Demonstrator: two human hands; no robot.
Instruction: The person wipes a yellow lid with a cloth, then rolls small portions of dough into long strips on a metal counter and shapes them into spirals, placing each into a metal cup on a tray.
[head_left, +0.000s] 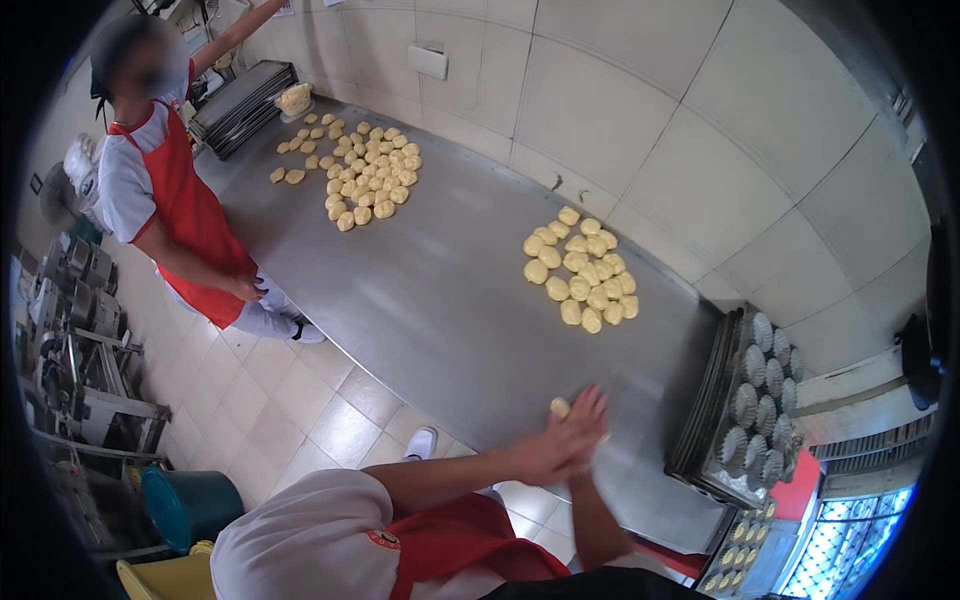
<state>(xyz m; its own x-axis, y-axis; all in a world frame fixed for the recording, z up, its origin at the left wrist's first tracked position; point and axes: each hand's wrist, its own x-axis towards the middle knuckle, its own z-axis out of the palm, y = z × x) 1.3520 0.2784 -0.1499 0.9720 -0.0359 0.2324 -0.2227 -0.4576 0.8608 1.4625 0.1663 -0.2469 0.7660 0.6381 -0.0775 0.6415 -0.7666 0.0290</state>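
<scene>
Over the near edge of the steel table (420,300), my left hand (550,450) and my right hand (588,415) overlap, pressed together. A small pale-yellow dough piece (560,407) shows at the upper left edge of my hands. A second bit of yellow peeks out on their right side, mostly hidden. The fingers of my right hand extend away from me, close together; those of my left hand are partly covered. Farther up the table, a cluster of rounded dough pieces (580,270) lies near the wall.
A larger group of dough pieces (370,175) lies at the far left, by dark stacked trays (240,105). A co-worker in a red apron (190,210) stands at the table's left side. Fluted metal molds (755,390) fill trays at right. A green bucket (190,505) stands on the floor.
</scene>
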